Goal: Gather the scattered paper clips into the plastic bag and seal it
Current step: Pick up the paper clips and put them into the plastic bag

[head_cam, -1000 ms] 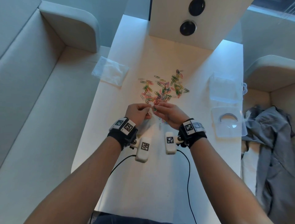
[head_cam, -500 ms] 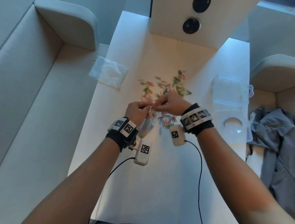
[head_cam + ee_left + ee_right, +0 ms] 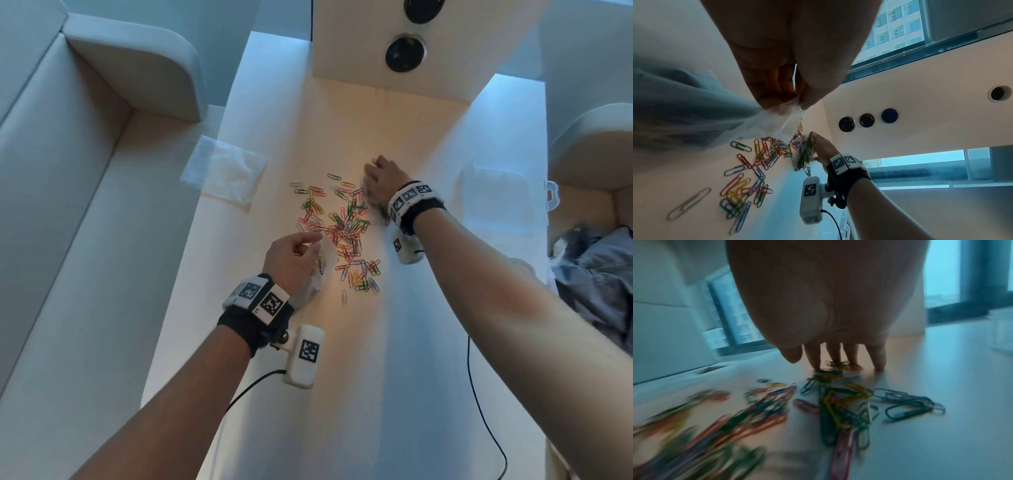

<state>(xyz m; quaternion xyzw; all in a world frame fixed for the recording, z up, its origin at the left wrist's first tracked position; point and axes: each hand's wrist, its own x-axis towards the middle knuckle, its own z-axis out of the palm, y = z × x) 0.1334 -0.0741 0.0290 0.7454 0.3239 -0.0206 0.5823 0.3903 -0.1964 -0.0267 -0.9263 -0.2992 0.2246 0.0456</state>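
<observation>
Coloured paper clips (image 3: 346,229) lie scattered in a loose heap on the white table (image 3: 342,394). My left hand (image 3: 294,253) pinches the rim of a small clear plastic bag (image 3: 322,260) at the heap's near left; the bag (image 3: 777,120) hangs from thumb and fingers with a few clips inside. My right hand (image 3: 380,178) reaches to the heap's far right, its straight fingers (image 3: 877,360) pointing down and touching the table and clips (image 3: 836,366) there. More clips (image 3: 748,175) lie below the bag.
Another clear bag (image 3: 226,174) lies at the table's left edge. A clear plastic box (image 3: 496,202) stands at the right edge. A white panel with round holes (image 3: 404,54) closes the far end. Sofas flank both sides, with grey cloth (image 3: 596,274) on the right.
My right hand left the bag's mouth and moved away to the far right side of the heap. My left hand still holds the bag in about the same place.
</observation>
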